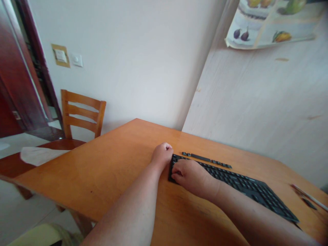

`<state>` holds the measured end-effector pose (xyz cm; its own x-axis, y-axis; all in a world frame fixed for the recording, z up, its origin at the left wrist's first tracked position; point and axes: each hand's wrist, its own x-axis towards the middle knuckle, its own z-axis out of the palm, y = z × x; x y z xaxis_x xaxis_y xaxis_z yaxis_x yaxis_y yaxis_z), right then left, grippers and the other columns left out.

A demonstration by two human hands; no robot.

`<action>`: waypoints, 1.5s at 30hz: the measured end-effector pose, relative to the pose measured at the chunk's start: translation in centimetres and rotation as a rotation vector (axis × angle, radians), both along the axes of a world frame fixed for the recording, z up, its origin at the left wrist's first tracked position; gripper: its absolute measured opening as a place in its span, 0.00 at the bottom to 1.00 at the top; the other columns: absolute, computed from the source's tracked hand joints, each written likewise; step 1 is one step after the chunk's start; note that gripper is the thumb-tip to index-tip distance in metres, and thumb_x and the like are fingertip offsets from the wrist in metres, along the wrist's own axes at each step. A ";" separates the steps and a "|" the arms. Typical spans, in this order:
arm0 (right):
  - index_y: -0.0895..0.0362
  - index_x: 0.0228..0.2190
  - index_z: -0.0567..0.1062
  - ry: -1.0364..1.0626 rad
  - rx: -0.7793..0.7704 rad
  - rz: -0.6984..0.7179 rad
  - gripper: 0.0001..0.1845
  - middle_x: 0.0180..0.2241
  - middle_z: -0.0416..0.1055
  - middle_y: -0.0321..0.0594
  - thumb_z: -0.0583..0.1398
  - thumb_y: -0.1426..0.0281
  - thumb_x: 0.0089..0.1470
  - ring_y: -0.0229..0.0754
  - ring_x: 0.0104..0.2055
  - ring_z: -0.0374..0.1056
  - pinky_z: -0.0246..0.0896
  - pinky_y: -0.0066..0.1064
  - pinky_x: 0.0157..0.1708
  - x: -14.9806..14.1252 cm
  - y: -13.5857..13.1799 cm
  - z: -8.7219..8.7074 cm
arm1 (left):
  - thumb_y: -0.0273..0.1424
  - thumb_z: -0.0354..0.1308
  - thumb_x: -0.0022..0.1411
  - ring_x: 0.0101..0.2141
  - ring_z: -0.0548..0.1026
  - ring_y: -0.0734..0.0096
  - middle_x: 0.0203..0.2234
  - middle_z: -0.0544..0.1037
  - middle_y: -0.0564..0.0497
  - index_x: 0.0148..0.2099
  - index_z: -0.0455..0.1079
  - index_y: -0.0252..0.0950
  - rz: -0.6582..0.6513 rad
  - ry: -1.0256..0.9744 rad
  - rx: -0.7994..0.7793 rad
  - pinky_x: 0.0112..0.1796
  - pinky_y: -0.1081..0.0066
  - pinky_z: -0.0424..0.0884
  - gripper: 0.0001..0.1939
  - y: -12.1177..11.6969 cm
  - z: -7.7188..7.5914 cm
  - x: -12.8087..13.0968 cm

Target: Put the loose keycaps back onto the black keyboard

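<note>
A black computer keyboard (241, 182) lies slantwise on the wooden table, its left end under my hands. My left hand (162, 153) is closed beside the keyboard's far left corner, close against it; whatever its curled fingers hold, if anything, is hidden. Over the left-end keys, my right hand (189, 172) is closed with thumb and fingers bent down together, and I cannot see what is between them. Just behind the keyboard, several loose black keycaps (217, 163) lie in a row with a long space bar (201, 157) among them.
The wooden table (123, 164) reaches back to the wall. A pencil-like stick (309, 195) and a small dark object (309, 203) lie at the right. A wooden chair (83, 114) stands beyond the left edge, and a fruit picture (274, 24) hangs above.
</note>
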<state>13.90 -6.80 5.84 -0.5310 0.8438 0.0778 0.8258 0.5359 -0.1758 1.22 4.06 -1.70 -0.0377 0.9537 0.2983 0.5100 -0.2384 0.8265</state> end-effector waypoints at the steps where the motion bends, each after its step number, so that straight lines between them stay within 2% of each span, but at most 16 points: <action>1: 0.56 0.24 0.77 0.003 -0.005 0.006 0.09 0.28 0.75 0.37 0.58 0.72 0.52 0.37 0.31 0.66 0.53 0.27 0.31 0.0 0.0 0.0 | 0.28 0.54 0.54 0.31 0.74 0.71 0.29 0.80 0.52 0.32 0.74 0.38 0.001 0.001 0.000 0.31 0.75 0.64 0.07 0.0 0.0 0.0; 6: 0.56 0.23 0.76 0.064 -0.045 0.024 0.11 0.27 0.74 0.36 0.55 0.73 0.53 0.36 0.30 0.66 0.54 0.27 0.32 0.5 0.3 -0.4 | 0.29 0.54 0.55 0.31 0.74 0.71 0.29 0.80 0.52 0.31 0.74 0.37 0.000 0.006 0.007 0.31 0.75 0.64 0.07 -0.1 0.0 0.0; 13: 0.57 0.22 0.72 0.165 -0.137 0.016 0.10 0.22 0.69 0.33 0.55 0.72 0.53 0.34 0.25 0.62 0.51 0.26 0.26 1.3 1.1 -0.5 | 0.29 0.53 0.56 0.32 0.74 0.71 0.30 0.80 0.51 0.33 0.75 0.37 -0.001 0.010 0.016 0.32 0.75 0.65 0.08 -0.1 -0.2 0.0; 20: 0.57 0.22 0.71 0.160 -0.172 0.025 0.07 0.22 0.69 0.33 0.55 0.75 0.49 0.34 0.26 0.61 0.51 0.26 0.27 0.9 1.2 -0.7 | 0.29 0.53 0.56 0.31 0.75 0.71 0.29 0.80 0.51 0.32 0.75 0.37 0.006 0.018 0.019 0.31 0.75 0.65 0.08 0.0 -0.2 0.0; 30: 0.56 0.27 0.74 0.186 -0.104 0.019 0.08 0.27 0.72 0.34 0.55 0.73 0.52 0.35 0.29 0.63 0.51 0.26 0.29 1.0 0.5 -0.5 | 0.30 0.53 0.57 0.32 0.75 0.71 0.30 0.80 0.51 0.32 0.74 0.37 0.005 0.016 0.026 0.31 0.75 0.65 0.09 0.0 -0.2 0.0; 35: 0.55 0.31 0.75 0.162 -0.069 -0.012 0.04 0.29 0.71 0.34 0.60 0.69 0.50 0.35 0.29 0.62 0.50 0.27 0.27 1.4 -0.4 -0.6 | 0.30 0.53 0.57 0.31 0.74 0.72 0.30 0.80 0.51 0.32 0.74 0.38 0.005 0.011 0.021 0.32 0.76 0.65 0.08 -0.2 0.0 0.0; 40: 0.54 0.31 0.76 0.121 -0.008 -0.009 0.04 0.30 0.70 0.35 0.61 0.68 0.50 0.37 0.31 0.62 0.52 0.28 0.31 1.5 -0.7 -0.9 | 0.29 0.53 0.56 0.32 0.74 0.71 0.30 0.80 0.51 0.32 0.74 0.37 0.004 0.013 0.013 0.32 0.76 0.65 0.08 -0.4 0.2 -0.1; 45: 0.55 0.29 0.76 0.136 -0.038 -0.048 0.04 0.28 0.70 0.35 0.61 0.69 0.50 0.36 0.30 0.62 0.50 0.28 0.29 1.5 -0.5 -0.9 | 0.29 0.54 0.57 0.32 0.74 0.71 0.30 0.80 0.50 0.32 0.75 0.37 -0.003 0.011 0.013 0.33 0.75 0.65 0.08 -0.4 0.1 -0.1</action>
